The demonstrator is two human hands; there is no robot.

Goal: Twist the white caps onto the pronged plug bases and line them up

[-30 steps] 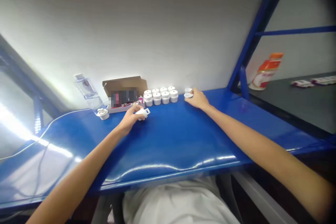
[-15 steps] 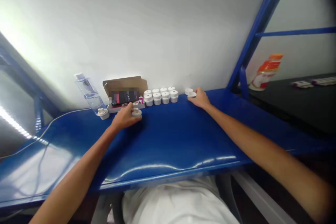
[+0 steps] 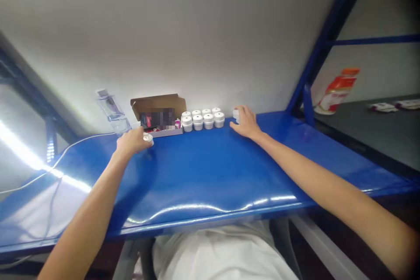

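My left hand is wrapped round a small white round piece in front of the cardboard box, at the left of the blue table. At the back right, my right hand has its fingers apart beside a white cup-like piece, which it partly covers. Several white round containers with lids stand in two rows against the wall, between the two hands.
An open cardboard box holds a dark packet. A clear bottle stands left of it, near a white cable. An orange-capped bottle stands at the right, beyond the blue frame.
My left hand has moved left with a white piece, to where another white piece stood by the clear bottle. My right hand has shifted slightly left and its fingers have spread.
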